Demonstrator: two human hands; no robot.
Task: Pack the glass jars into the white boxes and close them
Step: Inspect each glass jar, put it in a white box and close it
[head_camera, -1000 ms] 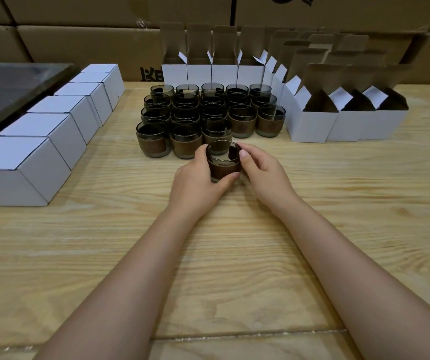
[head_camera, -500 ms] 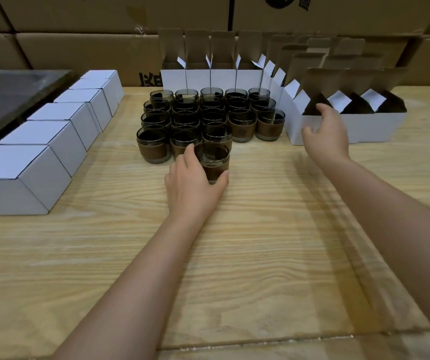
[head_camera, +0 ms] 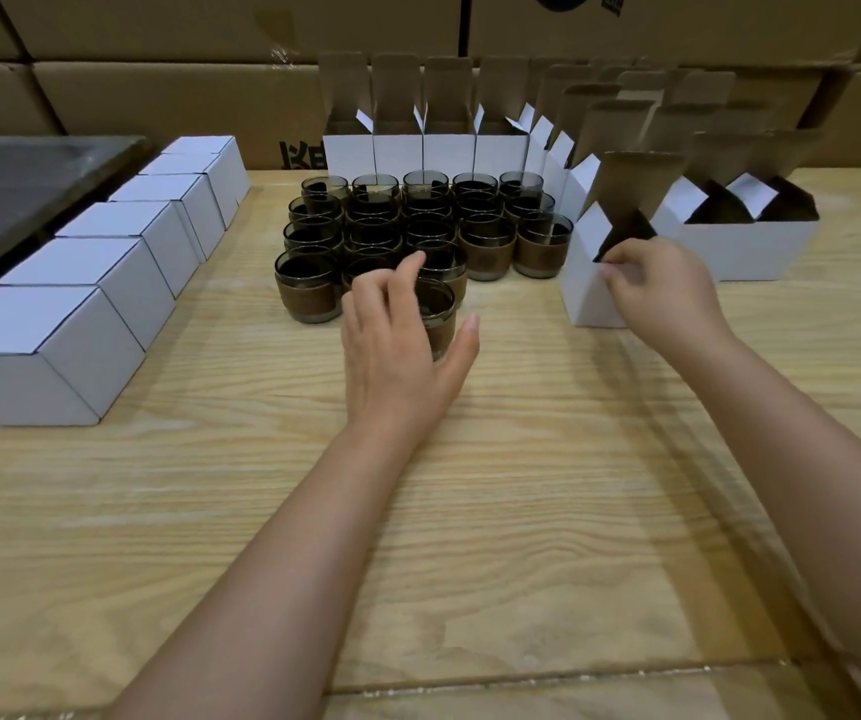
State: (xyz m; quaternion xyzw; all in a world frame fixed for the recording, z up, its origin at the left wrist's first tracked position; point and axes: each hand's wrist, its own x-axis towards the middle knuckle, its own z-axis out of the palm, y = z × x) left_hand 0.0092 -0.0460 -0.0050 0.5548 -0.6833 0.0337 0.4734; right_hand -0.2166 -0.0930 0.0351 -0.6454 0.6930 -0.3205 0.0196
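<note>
Over the wooden table, left hand grips a jar, right hand pinches a box.

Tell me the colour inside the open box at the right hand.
Plain brown inside the white cardboard box, clearest on its raised flap, head view.
</note>
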